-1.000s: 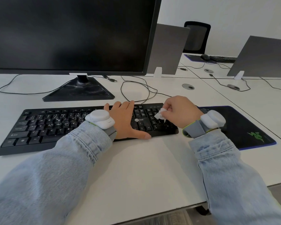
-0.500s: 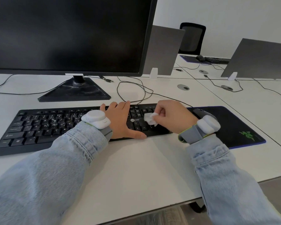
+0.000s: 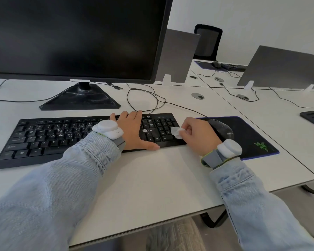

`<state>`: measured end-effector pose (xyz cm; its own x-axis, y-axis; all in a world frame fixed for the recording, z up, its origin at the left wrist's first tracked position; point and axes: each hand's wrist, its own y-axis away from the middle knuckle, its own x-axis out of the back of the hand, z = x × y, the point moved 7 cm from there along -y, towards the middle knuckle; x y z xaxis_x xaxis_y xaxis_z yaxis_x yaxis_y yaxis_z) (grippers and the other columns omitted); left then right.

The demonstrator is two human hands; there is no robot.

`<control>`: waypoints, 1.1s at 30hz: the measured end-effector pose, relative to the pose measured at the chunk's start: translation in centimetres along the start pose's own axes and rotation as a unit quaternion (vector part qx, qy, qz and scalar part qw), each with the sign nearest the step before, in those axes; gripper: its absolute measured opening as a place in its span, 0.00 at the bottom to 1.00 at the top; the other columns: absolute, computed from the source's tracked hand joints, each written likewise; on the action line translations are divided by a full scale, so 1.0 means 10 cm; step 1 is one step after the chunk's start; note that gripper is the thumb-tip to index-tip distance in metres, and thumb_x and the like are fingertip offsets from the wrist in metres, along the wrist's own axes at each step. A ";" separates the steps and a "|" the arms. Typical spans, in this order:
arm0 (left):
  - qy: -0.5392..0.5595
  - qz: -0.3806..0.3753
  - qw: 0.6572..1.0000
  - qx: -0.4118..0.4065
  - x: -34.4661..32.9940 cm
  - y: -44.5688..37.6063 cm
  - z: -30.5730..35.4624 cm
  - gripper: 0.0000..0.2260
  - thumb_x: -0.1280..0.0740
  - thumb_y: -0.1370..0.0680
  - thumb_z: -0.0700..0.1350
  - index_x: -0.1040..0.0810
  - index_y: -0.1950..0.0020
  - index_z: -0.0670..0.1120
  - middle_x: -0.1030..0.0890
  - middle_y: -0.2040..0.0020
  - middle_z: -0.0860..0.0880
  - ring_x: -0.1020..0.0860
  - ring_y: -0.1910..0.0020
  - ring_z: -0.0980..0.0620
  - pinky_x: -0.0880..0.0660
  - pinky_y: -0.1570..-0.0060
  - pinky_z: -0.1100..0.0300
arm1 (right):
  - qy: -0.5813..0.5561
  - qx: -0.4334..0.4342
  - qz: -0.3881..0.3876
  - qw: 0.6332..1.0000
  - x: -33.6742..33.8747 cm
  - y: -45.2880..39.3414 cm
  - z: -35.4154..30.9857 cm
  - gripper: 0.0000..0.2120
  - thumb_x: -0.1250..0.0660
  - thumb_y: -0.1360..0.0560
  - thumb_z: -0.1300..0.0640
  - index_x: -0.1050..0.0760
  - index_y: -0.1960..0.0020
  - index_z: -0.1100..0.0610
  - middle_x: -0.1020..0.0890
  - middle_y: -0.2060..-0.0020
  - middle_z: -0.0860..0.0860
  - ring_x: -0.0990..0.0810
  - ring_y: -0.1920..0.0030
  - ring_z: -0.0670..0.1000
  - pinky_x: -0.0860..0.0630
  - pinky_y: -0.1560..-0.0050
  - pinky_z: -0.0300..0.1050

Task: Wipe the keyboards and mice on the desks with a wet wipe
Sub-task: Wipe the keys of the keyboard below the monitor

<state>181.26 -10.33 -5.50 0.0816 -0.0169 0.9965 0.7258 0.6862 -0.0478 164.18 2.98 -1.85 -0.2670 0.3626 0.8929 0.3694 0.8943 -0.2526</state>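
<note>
On the near edge of the white desk (image 3: 152, 178), the black keyboard (image 3: 43, 140) is laid with its long axis left to right. It is steadied by the flat, spread left hand (image 3: 134, 131). A crumpled wet wipe (image 3: 176, 132), soft and limp, is pinched by the right hand (image 3: 198, 134) against the number pad. Behind, the black mouse (image 3: 223, 129) is left unwiped on its mat (image 3: 252, 134).
</note>
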 end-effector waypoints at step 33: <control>0.031 0.011 0.999 -0.002 0.11 0.11 -0.11 0.64 0.40 0.42 0.84 0.56 0.18 0.48 0.43 0.20 0.51 0.43 0.22 0.47 0.54 0.22 0.40 | 0.069 0.030 -0.091 0.993 -0.34 -1.02 -0.67 0.06 0.34 0.26 0.56 0.19 0.54 0.56 0.19 0.55 0.51 0.21 0.51 0.53 0.29 0.55 0.41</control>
<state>182.86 -10.37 -4.51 0.1403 -0.0471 0.9890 0.7264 0.6836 -0.0704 167.31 -9.10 0.17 -0.1978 0.1572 0.9676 0.2708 0.9574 -0.1002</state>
